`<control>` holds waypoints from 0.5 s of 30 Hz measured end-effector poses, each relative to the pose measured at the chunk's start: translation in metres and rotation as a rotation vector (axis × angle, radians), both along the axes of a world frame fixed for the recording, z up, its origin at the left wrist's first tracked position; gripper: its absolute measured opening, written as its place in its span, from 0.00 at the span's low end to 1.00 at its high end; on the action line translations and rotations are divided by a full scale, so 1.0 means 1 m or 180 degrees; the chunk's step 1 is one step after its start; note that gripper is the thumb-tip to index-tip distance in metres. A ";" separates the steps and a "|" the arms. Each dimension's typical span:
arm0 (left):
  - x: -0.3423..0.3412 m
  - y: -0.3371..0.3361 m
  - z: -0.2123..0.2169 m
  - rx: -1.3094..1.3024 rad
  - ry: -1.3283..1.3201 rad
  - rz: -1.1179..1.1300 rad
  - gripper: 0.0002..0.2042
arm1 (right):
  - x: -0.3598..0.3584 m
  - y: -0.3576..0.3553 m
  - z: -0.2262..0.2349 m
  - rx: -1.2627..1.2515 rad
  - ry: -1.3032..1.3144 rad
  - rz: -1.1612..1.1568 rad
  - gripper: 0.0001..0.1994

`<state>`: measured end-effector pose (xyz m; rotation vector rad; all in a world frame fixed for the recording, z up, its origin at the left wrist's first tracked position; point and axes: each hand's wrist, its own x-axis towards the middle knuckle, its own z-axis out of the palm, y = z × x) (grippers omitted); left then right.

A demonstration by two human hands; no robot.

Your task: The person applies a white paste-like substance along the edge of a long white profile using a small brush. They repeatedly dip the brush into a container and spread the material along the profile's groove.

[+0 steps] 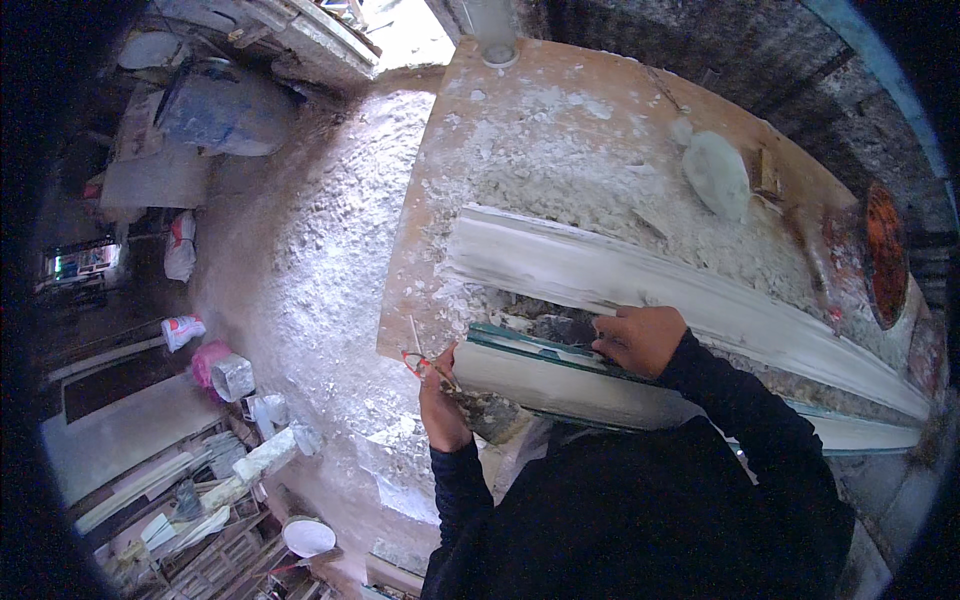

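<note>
While the long white plaster moulding [640, 285] lies across the dusty wooden bench [420, 230], the right hand [640, 338] is curled tight on a small scraper [570, 328] at its near edge. The left hand [440, 400] pinches a thin stick [415, 335]. It looks like trimming; next needs gentle, steady scraping.
</note>
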<state>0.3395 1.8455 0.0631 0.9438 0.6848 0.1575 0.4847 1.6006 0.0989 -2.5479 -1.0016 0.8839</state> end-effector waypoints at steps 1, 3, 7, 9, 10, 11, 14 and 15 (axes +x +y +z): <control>0.002 -0.001 0.002 0.0034 0.0033 0.0006 0.24 | -0.001 0.001 -0.003 0.0148 0.0062 -0.0051 0.10; 0.006 -0.004 0.009 0.0100 0.0097 0.0013 0.24 | -0.003 0.008 -0.016 0.0440 0.0185 -0.0157 0.11; 0.003 -0.001 0.004 0.0256 0.0078 0.0099 0.23 | 0.003 0.046 -0.028 0.0767 -0.0071 -0.0141 0.11; 0.005 -0.004 0.008 0.0449 0.0041 0.0107 0.23 | 0.007 0.043 -0.019 0.0642 -0.0020 -0.0026 0.11; 0.005 -0.005 0.011 0.0341 0.0088 0.0116 0.22 | 0.009 0.036 -0.010 0.0525 -0.0033 -0.0009 0.11; 0.006 -0.006 0.014 0.0233 0.0135 0.0127 0.21 | 0.011 0.025 -0.001 0.0406 -0.0045 0.0010 0.10; 0.005 -0.007 0.013 0.0142 0.0033 0.0161 0.22 | 0.008 0.016 -0.002 0.0432 -0.0089 0.0126 0.10; 0.006 -0.007 0.014 0.0161 -0.0046 0.0153 0.23 | 0.004 0.024 -0.014 0.0581 -0.0133 0.0173 0.10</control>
